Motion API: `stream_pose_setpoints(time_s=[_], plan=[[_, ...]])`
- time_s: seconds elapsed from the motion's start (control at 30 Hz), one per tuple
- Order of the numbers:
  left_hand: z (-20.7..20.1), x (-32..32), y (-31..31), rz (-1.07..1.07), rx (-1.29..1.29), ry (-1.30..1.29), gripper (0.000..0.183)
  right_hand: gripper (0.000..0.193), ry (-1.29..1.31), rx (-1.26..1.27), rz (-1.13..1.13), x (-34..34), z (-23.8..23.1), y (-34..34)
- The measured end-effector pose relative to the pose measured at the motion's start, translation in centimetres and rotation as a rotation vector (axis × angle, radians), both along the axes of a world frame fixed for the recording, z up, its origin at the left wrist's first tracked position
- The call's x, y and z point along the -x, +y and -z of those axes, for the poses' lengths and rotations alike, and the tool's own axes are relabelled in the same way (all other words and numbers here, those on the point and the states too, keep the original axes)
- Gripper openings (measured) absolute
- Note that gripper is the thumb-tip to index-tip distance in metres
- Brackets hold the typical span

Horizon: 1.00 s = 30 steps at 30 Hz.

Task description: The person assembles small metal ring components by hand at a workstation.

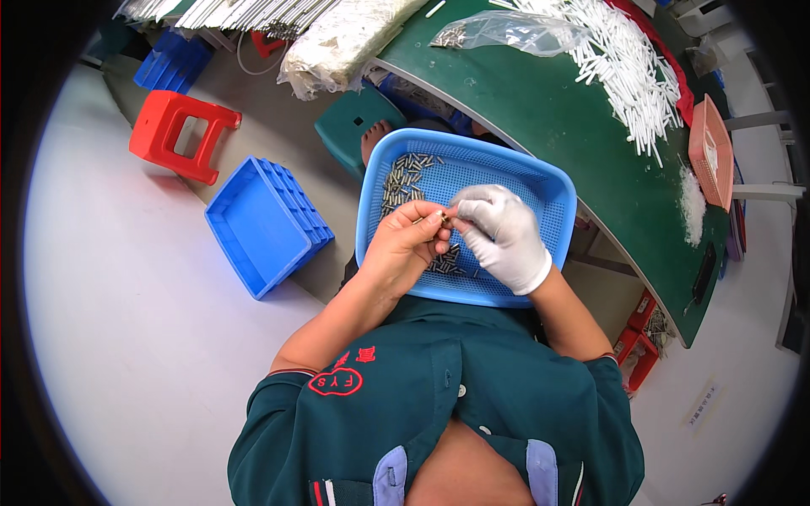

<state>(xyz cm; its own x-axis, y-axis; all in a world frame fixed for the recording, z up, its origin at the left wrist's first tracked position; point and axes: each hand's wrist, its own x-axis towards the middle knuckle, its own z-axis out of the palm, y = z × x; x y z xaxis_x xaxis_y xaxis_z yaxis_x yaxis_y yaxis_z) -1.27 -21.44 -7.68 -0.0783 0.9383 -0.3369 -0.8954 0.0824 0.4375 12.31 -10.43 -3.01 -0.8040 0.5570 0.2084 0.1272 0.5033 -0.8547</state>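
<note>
Over a blue perforated plastic basket [564, 215] on my lap, my two hands meet fingertip to fingertip. My bare left hand [405, 240] is closed in a pinch on a small metal piece [445, 218], which the fingers mostly hide. My right hand [506, 240], in a white glove with bare fingertips, pinches at the same spot; how much of the piece it grips is hard to see. Small cylindrical metal pieces [403, 179] lie heaped along the basket's left side, and more of them [445, 261] lie below my hands.
A green table [540, 93] curves along the right, bearing a heap of white tubes [624, 76], a clear plastic bag [506, 34] and a pink basket [710, 152]. At left stand a red stool [160, 131] and a blue crate [261, 228]. A green stool [346, 126] stands beyond my basket.
</note>
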Motion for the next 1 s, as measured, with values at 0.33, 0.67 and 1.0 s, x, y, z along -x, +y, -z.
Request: stream_pose_setpoints(time_s=[0.33, 0.67, 1.0], plan=[[-0.9, 0.2, 0.0, 0.066, 0.058, -0.012, 0.016, 0.025, 0.047, -0.21, -0.03, 0.6, -0.3, 0.1], [-1.7, 1.6, 0.9, 0.042, -0.083, -0.022, 0.018, 0.026, 0.106, -0.271, -0.042, 2.3, -1.3, 1.1], [-2.0, 3.0, 0.7, -0.128, -0.103, 0.101, 0.019, 0.02, -0.083, -0.087, -0.008, 1.9, 1.0, 1.5]])
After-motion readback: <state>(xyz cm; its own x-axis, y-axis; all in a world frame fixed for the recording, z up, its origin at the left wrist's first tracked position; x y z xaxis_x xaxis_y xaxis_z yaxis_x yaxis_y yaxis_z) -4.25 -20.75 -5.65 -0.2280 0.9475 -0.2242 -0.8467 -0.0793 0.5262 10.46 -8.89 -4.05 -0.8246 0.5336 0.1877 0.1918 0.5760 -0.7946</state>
